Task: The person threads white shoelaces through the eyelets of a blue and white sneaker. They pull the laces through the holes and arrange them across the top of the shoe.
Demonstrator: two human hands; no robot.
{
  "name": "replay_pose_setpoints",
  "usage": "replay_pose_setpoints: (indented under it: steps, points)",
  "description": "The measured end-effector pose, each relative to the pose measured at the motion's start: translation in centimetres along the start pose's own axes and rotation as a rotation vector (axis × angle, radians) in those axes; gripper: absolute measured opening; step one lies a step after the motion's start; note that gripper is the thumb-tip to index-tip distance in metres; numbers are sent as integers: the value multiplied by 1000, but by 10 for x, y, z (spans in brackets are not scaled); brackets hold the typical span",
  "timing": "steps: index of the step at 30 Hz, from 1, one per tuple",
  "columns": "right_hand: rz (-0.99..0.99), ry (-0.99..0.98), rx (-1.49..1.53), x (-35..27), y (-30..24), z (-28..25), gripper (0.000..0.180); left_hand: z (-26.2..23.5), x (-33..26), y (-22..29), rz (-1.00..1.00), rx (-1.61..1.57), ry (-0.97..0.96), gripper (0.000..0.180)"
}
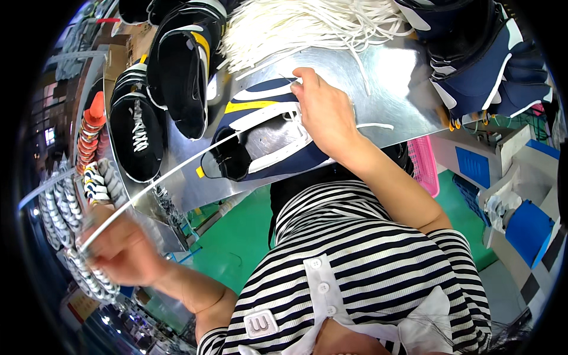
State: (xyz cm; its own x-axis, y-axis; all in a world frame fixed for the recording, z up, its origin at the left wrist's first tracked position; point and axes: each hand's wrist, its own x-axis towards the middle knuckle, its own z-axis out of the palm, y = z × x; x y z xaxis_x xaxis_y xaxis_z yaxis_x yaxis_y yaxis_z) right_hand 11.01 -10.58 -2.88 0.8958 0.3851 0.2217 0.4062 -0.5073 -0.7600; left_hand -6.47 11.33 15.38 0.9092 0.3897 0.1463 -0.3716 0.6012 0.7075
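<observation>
A navy shoe upper (266, 164) with white and yellow stripes lies on the metal table (390, 77), its opening facing up. A white shoelace (177, 168) stretches taut from the upper's eyelet area out to the left, where my left hand (121, 251), smeared by motion, grips its end. Over the toe part rests my right hand (325, 112), thumb and forefinger closed on the upper's far edge. Its other fingers are partly hidden. Beyond my right wrist, a short loose white lace end sticks out over the table.
A heap of white laces (307, 26) covers the far side. Dark shoe uppers stand at left (136, 130), with more stacked at far right (473, 71). A pink basket (423, 165) sits below the table's right edge. Orange pieces (92, 127) and laced uppers hang at left.
</observation>
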Motion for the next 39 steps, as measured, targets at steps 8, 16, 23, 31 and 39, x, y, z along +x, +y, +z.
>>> replay_pose_setpoints:
  steps: [8, 16, 23, 31, 39]
  points:
    - [118, -26, 519, -13, -1, -36, 21, -13, 0, -171, 156, 1677, -333, 15]
    - [63, -230, 451, -76, -7, -46, 21, -14, 9, -176, -5, 1635, -194, 26]
    - [116, -298, 439, -66, -11, -38, 17, -19, 10, -174, -119, 1623, -165, 25]
    - [160, -351, 130, -56, -15, -21, 22, -25, -3, -186, 117, 1588, -325, 19]
    - [105, -498, 61, -34, -25, -87, 20, -37, -14, -187, 386, 1578, -381, 24]
